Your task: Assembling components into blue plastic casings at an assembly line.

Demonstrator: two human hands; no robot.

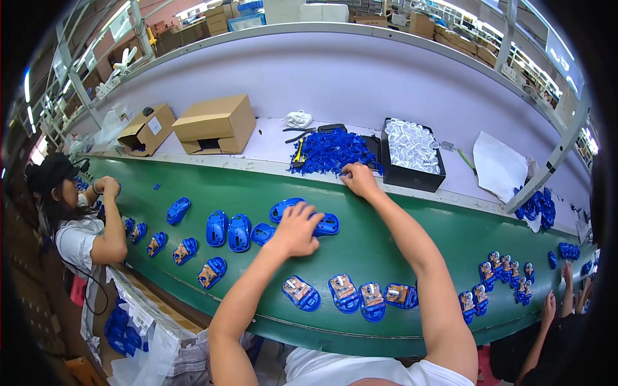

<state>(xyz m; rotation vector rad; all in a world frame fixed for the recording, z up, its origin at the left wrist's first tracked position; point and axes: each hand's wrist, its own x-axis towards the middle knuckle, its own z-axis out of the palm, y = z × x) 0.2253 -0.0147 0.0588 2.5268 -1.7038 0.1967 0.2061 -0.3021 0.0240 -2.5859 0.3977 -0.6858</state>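
My left hand (297,229) reaches over a loose group of blue computer-mouse top shells (286,209), its fingers spread. One shell (328,224) lies right beside its fingertips, and another (262,233) is partly behind the hand. My right hand (359,179) is at the front edge of a heap of small blue plastic parts (335,152), with thumb and fingers pinched together. Anything between those fingers is too small to make out. Closer to me on the green belt (360,257) lie several blue mouse bases with circuit boards (344,293). More top shells (239,231) rest to the left.
Behind the belt, a black box (412,178) holds clear round plastic pieces. Pliers (299,134) and cardboard boxes (215,125) stand left of the heap. A co-worker (84,219) sits at the left; another person's hand (548,309) shows at the right, near more mouse bases (505,270).
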